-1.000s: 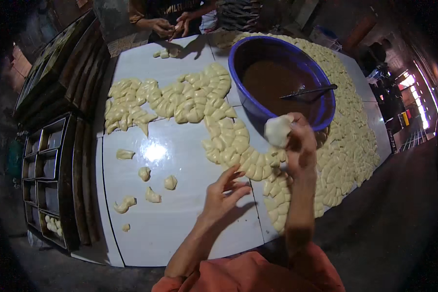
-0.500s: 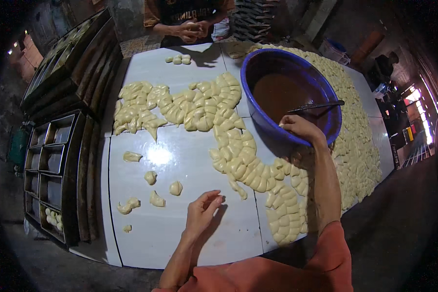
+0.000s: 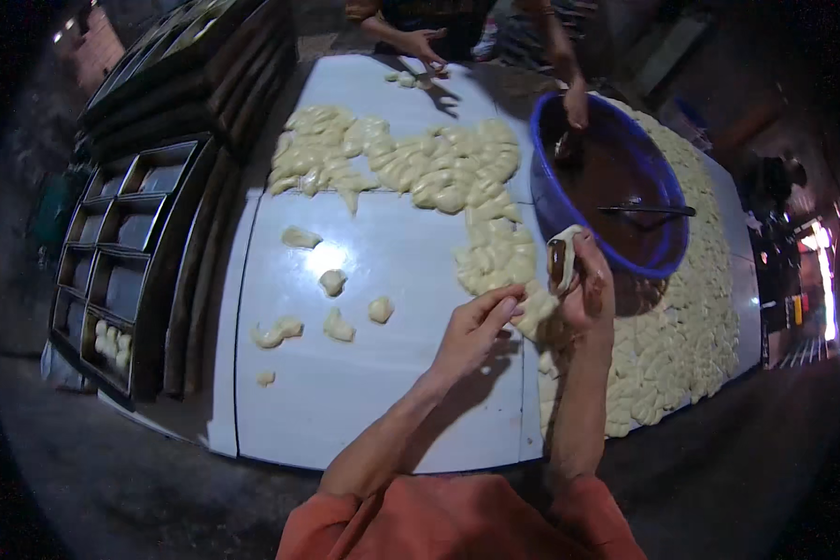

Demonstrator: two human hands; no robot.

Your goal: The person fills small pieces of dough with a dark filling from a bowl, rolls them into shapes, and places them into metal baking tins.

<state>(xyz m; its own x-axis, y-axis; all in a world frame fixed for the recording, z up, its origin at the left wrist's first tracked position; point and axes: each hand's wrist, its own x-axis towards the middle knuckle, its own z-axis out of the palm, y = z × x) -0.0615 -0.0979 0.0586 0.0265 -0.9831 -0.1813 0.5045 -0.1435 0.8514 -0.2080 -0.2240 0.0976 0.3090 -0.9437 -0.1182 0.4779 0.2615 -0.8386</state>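
Note:
My right hand (image 3: 588,285) is closed on a flattened dough piece (image 3: 567,238) smeared with brown paste, just in front of the blue tub (image 3: 630,261) of dark brown paste. My left hand (image 3: 485,322) is lower and to its left, thumb and index finger drawn together; I cannot make out anything between them. Pale dough pieces (image 3: 476,154) cover much of the white table (image 3: 364,420), forming a dense spread (image 3: 686,345) on the right, with a few loose lumps (image 3: 336,324) at the left. A dark-handled tool (image 3: 644,210) lies across the tub.
At the left stand stacked dark trays (image 3: 177,75) and a divided metal tray (image 3: 121,261), one compartment holding dough pieces. Across the table, a co-worker has one hand (image 3: 425,47) above some lumps and another (image 3: 574,107) reaching into the tub.
My right hand has come back from the tub with brown paste on the dough. My left hand has moved up and right. The co-worker's hands have parted, one now reaching into the tub.

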